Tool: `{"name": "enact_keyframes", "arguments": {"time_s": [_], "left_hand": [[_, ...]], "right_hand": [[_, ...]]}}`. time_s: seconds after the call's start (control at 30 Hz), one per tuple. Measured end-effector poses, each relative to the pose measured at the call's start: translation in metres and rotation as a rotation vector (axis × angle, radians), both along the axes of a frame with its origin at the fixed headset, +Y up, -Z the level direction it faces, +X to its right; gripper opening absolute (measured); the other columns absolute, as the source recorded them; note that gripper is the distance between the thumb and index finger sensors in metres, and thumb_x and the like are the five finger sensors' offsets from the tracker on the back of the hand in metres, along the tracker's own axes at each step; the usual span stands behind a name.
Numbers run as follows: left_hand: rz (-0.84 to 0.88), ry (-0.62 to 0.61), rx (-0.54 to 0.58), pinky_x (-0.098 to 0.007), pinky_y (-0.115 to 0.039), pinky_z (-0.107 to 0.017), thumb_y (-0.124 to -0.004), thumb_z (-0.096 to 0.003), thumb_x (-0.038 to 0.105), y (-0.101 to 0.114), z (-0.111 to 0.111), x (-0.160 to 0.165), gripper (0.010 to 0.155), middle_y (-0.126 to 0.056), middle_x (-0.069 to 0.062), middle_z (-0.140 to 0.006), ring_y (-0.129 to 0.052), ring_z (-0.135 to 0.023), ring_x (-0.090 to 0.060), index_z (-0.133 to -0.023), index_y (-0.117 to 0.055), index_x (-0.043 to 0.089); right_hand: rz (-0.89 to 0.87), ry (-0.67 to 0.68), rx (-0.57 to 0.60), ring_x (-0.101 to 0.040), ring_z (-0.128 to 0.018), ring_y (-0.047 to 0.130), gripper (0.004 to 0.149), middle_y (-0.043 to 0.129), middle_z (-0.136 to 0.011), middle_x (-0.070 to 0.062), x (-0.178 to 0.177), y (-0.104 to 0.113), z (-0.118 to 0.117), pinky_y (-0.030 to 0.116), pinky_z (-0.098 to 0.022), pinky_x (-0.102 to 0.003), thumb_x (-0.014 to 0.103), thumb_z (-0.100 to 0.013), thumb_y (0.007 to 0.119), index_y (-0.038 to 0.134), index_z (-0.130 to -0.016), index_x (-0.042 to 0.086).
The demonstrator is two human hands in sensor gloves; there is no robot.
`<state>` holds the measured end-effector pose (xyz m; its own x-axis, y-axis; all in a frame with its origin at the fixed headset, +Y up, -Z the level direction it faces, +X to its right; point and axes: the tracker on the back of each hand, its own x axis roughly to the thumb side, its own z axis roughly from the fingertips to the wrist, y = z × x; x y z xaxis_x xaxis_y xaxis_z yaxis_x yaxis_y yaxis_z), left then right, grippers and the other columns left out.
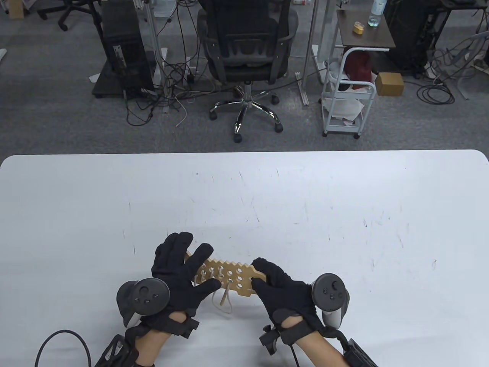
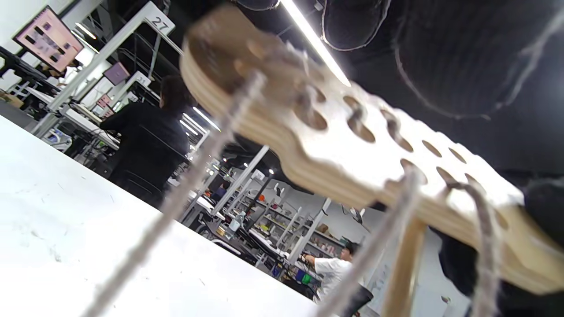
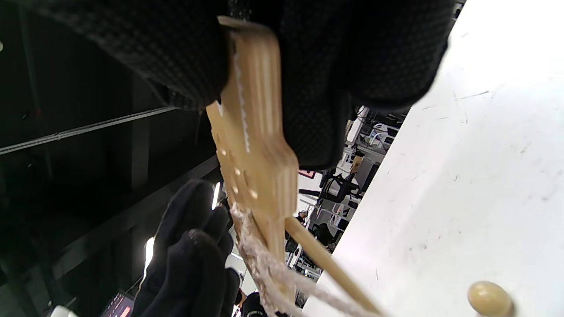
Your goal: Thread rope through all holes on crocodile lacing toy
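The wooden crocodile lacing toy is held a little above the white table, near its front edge. My right hand pinches the toy's right end between thumb and fingers. My left hand lies spread with straight fingers over the toy's left end. Pale rope is laced through several holes on the left part and hangs below in loops. From underneath, the toy shows rope strands and a wooden lacing needle dangling. The needle points down towards the table.
A small wooden bead lies on the table under the toy. A black cable loops at the front left corner. Beyond the far edge stand an office chair and a white trolley.
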<state>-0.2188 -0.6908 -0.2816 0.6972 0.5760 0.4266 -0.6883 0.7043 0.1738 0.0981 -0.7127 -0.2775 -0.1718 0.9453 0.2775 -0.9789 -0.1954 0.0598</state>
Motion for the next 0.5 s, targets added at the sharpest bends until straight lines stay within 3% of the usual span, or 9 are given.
{"name": "enact_keyframes", "arguments": {"time_s": [0.3, 0.5], "left_hand": [[0.086, 0.074, -0.015, -0.062, -0.021, -0.078, -0.086, -0.0386, 0.061, 0.003, -0.006, -0.022, 0.073, -0.038, -0.004, -0.118, -0.028, -0.111, -0.036, -0.105, -0.056, 0.05], [0.172, 0.133, -0.056, -0.062, -0.024, -0.078, -0.083, -0.0402, 0.059, 0.001, -0.011, -0.037, 0.075, -0.04, -0.005, -0.116, -0.029, -0.11, -0.036, -0.107, -0.054, 0.042]], "right_hand": [[-0.054, -0.034, -0.038, -0.028, -0.057, 0.106, 0.052, 0.099, -0.076, -0.01, 0.01, -0.002, -0.005, 0.083, -0.044, -0.043, 0.03, -0.044, 0.087, 0.074, -0.09, 0.008], [-0.093, -0.045, -0.061, -0.028, -0.055, 0.106, 0.052, 0.099, -0.075, -0.01, 0.014, -0.003, -0.006, 0.082, -0.044, -0.045, 0.031, -0.045, 0.086, 0.075, -0.09, 0.009]]}}
